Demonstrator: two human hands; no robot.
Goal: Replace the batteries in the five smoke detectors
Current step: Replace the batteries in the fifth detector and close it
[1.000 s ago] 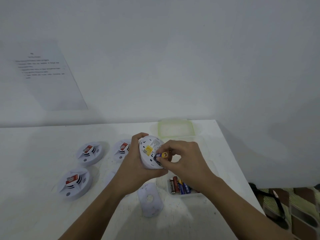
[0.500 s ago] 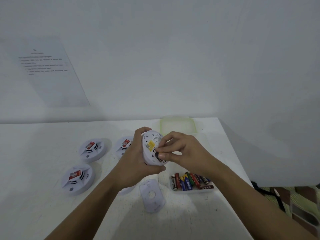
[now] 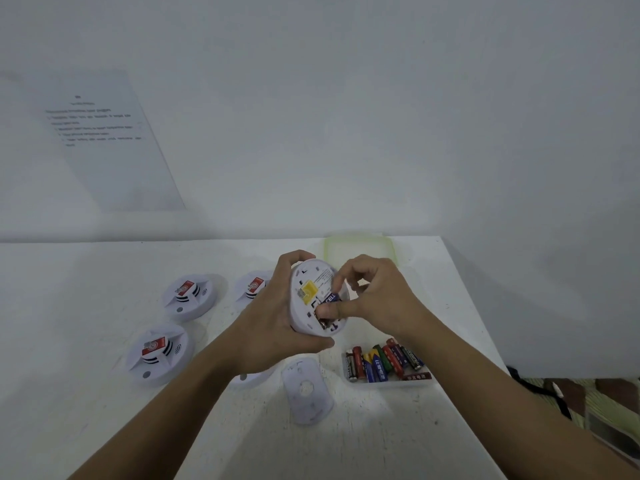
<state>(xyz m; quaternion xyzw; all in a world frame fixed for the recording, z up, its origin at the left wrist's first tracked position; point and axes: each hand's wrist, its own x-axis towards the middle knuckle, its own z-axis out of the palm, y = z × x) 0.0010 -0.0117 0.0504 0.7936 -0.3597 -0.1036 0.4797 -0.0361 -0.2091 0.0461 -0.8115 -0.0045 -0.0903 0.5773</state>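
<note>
Plain white wall [image 3: 381,116] in dim, bluish light, with 1 printed sheet of paper [image 3: 114,150] fixed at left. White desk [image 3: 69,289] set against it, top lightly speckled. Past the desk's right edge, lower down, patterned green-and-brown covering [image 3: 595,393] and a black cord [image 3: 530,386].

White table [image 3: 69,306] with detectors [image 3: 157,355], tray [image 3: 388,384], lid [image 3: 358,247]

"CELL" on blue battery [image 3: 331,298] in detector [image 3: 303,315] — wall sheet [image 3: 114,143] print too blurred.

Left hand [image 3: 273,327] grips detector [image 3: 313,299]; right hand [image 3: 377,299] pinches battery [image 3: 330,299].
</note>
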